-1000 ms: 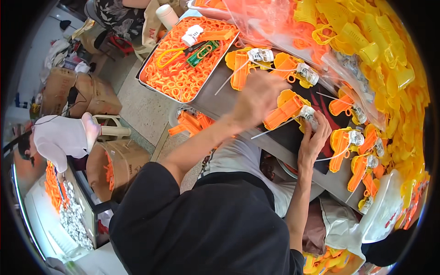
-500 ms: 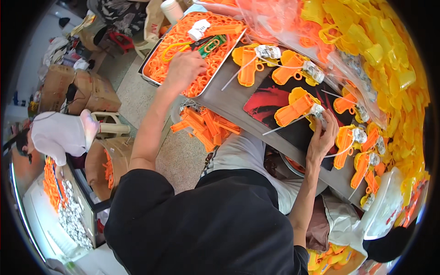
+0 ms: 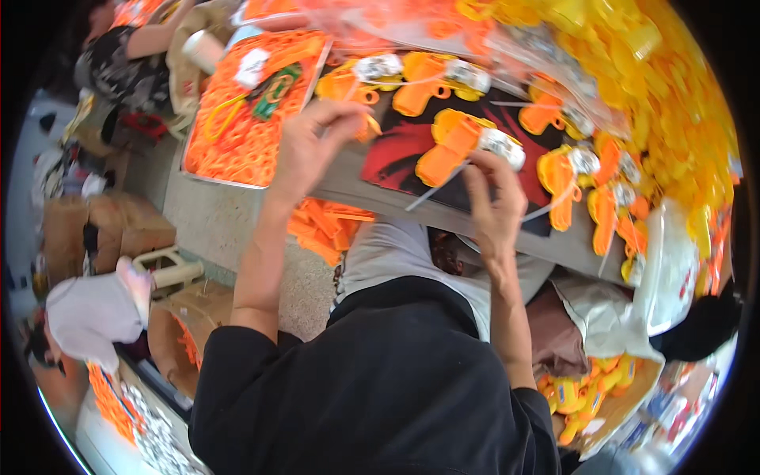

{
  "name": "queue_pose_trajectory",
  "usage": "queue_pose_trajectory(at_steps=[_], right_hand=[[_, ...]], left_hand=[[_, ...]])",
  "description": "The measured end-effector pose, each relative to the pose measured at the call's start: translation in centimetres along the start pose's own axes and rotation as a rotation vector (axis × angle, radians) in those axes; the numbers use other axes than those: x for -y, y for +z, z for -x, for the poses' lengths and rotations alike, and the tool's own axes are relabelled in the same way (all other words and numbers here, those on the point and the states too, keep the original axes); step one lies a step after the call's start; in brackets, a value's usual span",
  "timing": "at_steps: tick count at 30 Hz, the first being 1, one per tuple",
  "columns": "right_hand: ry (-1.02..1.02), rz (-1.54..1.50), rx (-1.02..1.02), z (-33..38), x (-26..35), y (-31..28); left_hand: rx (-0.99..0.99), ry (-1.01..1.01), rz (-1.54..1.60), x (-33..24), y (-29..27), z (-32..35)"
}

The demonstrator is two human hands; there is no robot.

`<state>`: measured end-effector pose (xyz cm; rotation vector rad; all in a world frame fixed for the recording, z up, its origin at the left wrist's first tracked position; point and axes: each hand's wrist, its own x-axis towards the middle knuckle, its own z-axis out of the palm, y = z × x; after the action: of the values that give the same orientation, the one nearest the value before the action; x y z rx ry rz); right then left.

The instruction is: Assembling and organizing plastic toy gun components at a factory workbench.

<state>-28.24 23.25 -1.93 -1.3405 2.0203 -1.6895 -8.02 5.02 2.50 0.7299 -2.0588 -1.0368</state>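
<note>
Over the dark mat [image 3: 388,162] with red markings lies an orange and yellow toy gun [image 3: 447,154] with a white piece at its front and a thin white strip [image 3: 431,192] sticking out of it. My right hand [image 3: 499,198] is closed at the white piece, thumb and fingers gripping the gun there. My left hand [image 3: 313,146] is raised between the tray and the mat, its fingertips pinched together. A small orange plastic part [image 3: 368,127] shows at those fingertips, blurred. Several similar toy guns lie along the table, one [image 3: 423,79] just behind the mat.
A metal tray [image 3: 323,63] of orange rings, with yellow-handled scissors [image 3: 226,119] and a green item [image 3: 279,91] on top, stands at left. Yellow shells [image 3: 609,47] heap at far right. Orange pieces [image 3: 324,229] sit below the table edge. Another person [image 3: 131,59] is at upper left.
My left hand has lifted out of the tray and come right, towards the toy guns, fingers pinched. My right hand stays at the same gun. The whole view has shifted.
</note>
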Motion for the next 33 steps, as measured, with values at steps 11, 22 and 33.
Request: queue_pose_trajectory(at_steps=[11,22,33], right_hand=[[0.053,-0.021,0.169,3.4,0.2,-5.0],[-0.148,0.015,0.258,3.3,-2.0,-5.3],[-0.181,0.569,0.129,2.5,-3.4,-3.9]], left_hand=[[0.564,0.093,0.24,-3.1,12.4,0.9],[0.625,-0.117,0.315,-3.0,12.8,0.7],[0.131,0.334,-0.701,-0.7,14.7,-0.1]])
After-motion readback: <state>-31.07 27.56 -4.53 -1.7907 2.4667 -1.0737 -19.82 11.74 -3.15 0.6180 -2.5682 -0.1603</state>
